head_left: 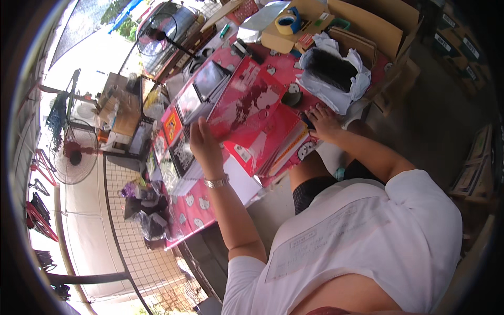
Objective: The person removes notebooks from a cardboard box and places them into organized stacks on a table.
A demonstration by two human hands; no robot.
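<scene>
Red-clothed table (195,210) with a person handling a red printed sheet (247,105).
Largest to smallest: the table carries cardboard boxes (367,26), a white bag holding a dark item (331,68), and a stack of red folders (273,144); the left hand (203,143) grips the tilted sheet's lower edge above the stack; the right hand (323,119) rests fingers-down, spread, on the table beside it; a tape roll (287,22) sits on a box.

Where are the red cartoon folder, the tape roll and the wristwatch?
red cartoon folder (247,102): head view, middle of its cover.
tape roll (288,23): head view, its outer ring.
wristwatch (217,182): head view, its metal band.
</scene>
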